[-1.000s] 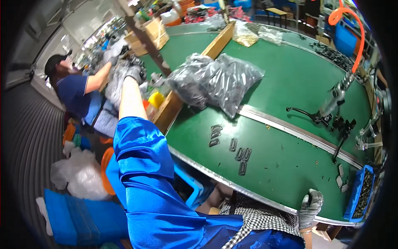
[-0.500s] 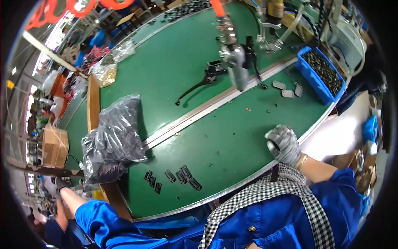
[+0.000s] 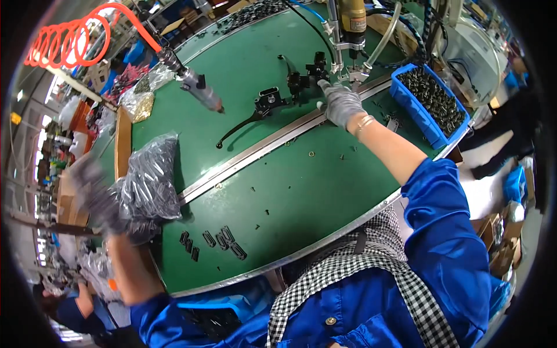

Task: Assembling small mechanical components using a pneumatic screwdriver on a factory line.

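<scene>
My right hand point(image 3: 341, 103), in a grey glove, reaches over the metal rail with thumb and index finger apart. Its fingertips are at a black lever assembly point(image 3: 299, 81); whether they touch it is unclear. Just left lies a second black brake lever point(image 3: 270, 101) with an open rectangular reservoir, its long handle toward me. My left hand point(image 3: 96, 191), gloved too, is smeared by motion beside a grey plastic bag point(image 3: 152, 180); its fingers cannot be made out. A powered screwdriver point(image 3: 200, 90) hangs tilted from a red coiled hose point(image 3: 75, 37), with neither hand on it.
A blue bin point(image 3: 426, 119) of small dark parts stands at the right edge. Behind my right hand rises a fixture with a yellowish driver point(image 3: 353, 20). Several black oblong frames point(image 3: 223, 238) lie near the front edge. A metal rail point(image 3: 261, 152) crosses the green table point(image 3: 325, 185).
My right hand has gone from the table's near right edge to the lever assembly. The screwdriver has swung left. My left hand has moved up from the lower left to the bag.
</scene>
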`<state>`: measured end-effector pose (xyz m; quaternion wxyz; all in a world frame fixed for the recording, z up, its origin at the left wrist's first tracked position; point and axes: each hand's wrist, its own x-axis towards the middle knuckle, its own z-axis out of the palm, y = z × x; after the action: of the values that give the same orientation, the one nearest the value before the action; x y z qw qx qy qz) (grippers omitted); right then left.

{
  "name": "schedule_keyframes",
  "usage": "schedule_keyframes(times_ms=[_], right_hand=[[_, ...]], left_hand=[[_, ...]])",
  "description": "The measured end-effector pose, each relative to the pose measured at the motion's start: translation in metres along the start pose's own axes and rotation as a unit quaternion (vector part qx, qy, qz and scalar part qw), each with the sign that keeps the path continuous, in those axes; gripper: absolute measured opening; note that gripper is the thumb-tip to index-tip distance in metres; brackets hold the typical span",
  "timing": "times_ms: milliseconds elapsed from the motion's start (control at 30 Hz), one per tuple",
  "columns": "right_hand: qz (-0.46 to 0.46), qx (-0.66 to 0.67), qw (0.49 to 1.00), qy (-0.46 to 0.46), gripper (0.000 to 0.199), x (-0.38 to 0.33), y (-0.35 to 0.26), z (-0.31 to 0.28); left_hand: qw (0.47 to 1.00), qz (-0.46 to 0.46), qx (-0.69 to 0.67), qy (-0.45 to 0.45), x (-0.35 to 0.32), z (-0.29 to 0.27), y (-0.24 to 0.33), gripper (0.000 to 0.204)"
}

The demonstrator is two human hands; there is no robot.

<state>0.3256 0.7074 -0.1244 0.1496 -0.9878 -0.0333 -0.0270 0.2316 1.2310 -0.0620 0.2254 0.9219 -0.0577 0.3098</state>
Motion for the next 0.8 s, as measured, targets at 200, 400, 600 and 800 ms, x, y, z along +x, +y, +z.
schedule_keyframes(times_ms=[200, 400, 600, 800], right_hand=[[0.077, 0.029, 0.995, -0.056, 0.046, 0.069, 0.025, 0.045], [0.028, 0.168, 0.985, 0.008, 0.017, 0.000, -0.007, 0.005], [-0.075, 0.144, 0.986, 0.039, 0.014, -0.136, -0.009, 0.003], [-0.058, 0.084, 0.992, -0.067, 0.014, -0.196, -0.032, 0.018]], left_hand=[[0.955, 0.025, 0.226, -0.188, 0.006, 0.172, 0.132, 0.043], [0.932, -0.042, 0.222, -0.285, 0.008, 0.241, 0.160, 0.039], [0.952, -0.104, 0.146, -0.246, -0.051, 0.209, 0.177, 0.033], [0.959, -0.042, 0.111, -0.257, -0.125, 0.176, 0.217, 0.028]])
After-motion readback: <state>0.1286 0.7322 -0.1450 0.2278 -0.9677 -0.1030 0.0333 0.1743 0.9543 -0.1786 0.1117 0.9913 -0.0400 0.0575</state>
